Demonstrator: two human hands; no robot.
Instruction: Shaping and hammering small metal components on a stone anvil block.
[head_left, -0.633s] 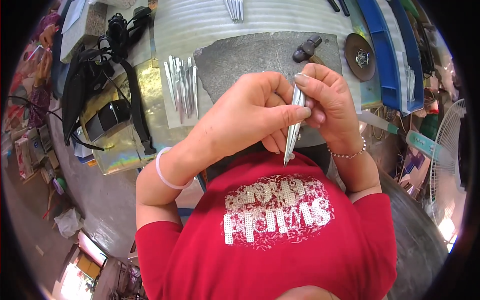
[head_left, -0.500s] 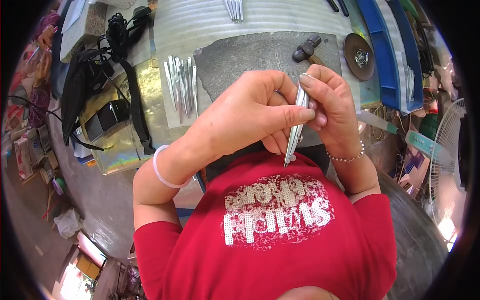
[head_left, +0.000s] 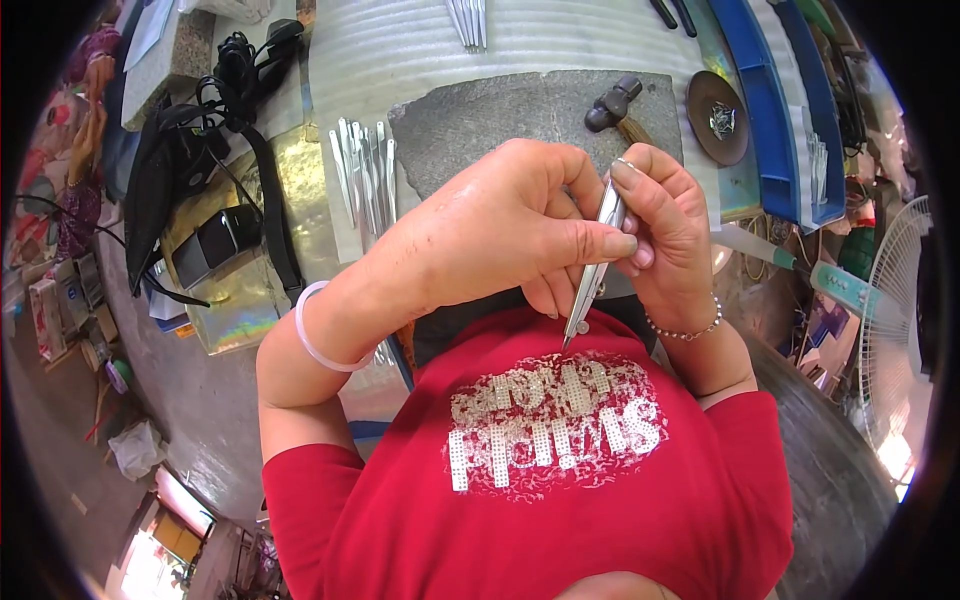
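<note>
Left hand (head_left: 530, 218) and right hand (head_left: 668, 218) pinch a slim silver tool (head_left: 590, 285) near mid-frame. A hammer (head_left: 613, 104) lies at upper right

Workroom interior. The table (head_left: 390, 50), lined with a pale sheet, spans the top centre of the frame. A grey floor (head_left: 190, 400) extends along the left. Strong light enters at a bright opening (head_left: 150, 565), lower left; a second bright patch (head_left: 893, 455) lies lower right, below a pale standing fan (head_left: 888, 310).
</note>
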